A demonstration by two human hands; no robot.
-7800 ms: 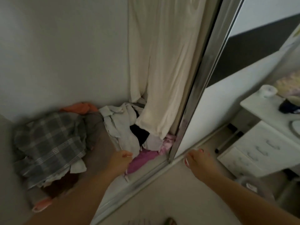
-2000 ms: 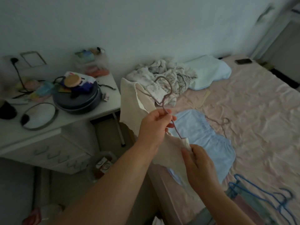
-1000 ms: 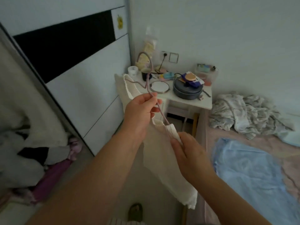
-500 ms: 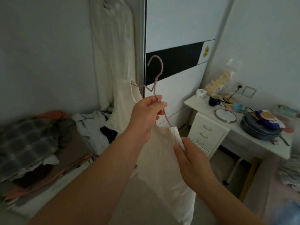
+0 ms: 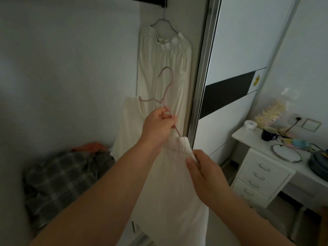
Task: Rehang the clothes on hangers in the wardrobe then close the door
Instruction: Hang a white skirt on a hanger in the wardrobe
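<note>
Head view, one frame, dim light. Left hand (image 5: 158, 126) raised mid-frame, grip pinched on the wire of a pink hanger (image 5: 166, 89) just below its hook; hook stands above the grip, tilted. A cream garment (image 5: 170, 192) hangs on this hanger, one shoulder up-left of the left grip, the other shoulder just below-right of it. Right hand (image 5: 204, 173) lower and right of the left grip, thumb and fingers pinching the garment's near shoulder edge; cloth falls straight down between both forearms.

Behind and above the left grip: a long white dress (image 5: 165, 68) on a grey wire hanger (image 5: 164, 23), hooked over a dark rail (image 5: 142, 0) at the top edge, inside the open wardrobe. Sliding door (image 5: 230, 77) with its metal frame stands right of the grips, slid aside. Far left and below the grips, a plaid cloth heap (image 5: 60, 176) on the wardrobe floor, orange fabric (image 5: 90, 146) behind it. Far right: white desk (image 5: 248, 137) with drawers, carrying a dark mug (image 5: 268, 134) and a round mirror (image 5: 286, 154).
</note>
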